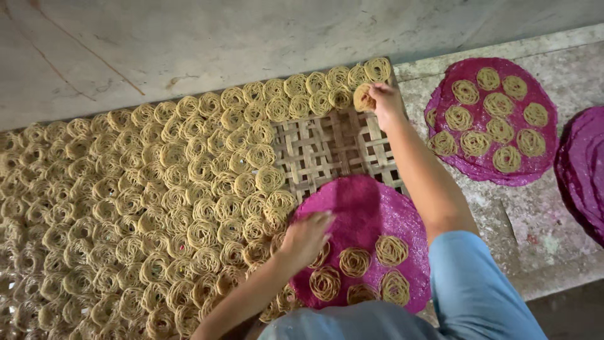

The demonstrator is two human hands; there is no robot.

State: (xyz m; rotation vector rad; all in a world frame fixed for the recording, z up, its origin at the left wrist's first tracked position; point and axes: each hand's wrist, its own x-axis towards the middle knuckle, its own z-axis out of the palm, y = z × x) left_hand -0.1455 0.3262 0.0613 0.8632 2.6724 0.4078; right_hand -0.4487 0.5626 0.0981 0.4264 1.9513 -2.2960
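— What is my right hand (385, 101) doing, seen from the head camera?

— My right arm is stretched out to the far edge of the woven bamboo drying mat (333, 148). The fingers are pinched round one pale yellow spiral noodle coil (363, 98), holding it at the end of the last row, just beside the coils already lying there. The hand is closed on that coil, not flat.

— And my left hand (306, 236)?

— It lies nearer to me, palm down, fingers loosely together and slightly blurred. It rests on the left rim of the round magenta woven tray (365, 208), touching a coil there. I cannot tell whether it grips that coil or only presses on it.

— Where does that tray sit?

— On the bare patch of the mat, right in front of me. A handful of coils remain on its near half; the far half is bare.

— What surrounds it?

— The big spread of dried-looking noodle coils (126, 214) covers the mat to my left, packed edge to edge. To my right, on the grey stone ledge (541, 214), a second magenta tray (491, 119) carries a full ring of coils, and a stack of bare magenta trays (582, 164) shows at the picture's edge.
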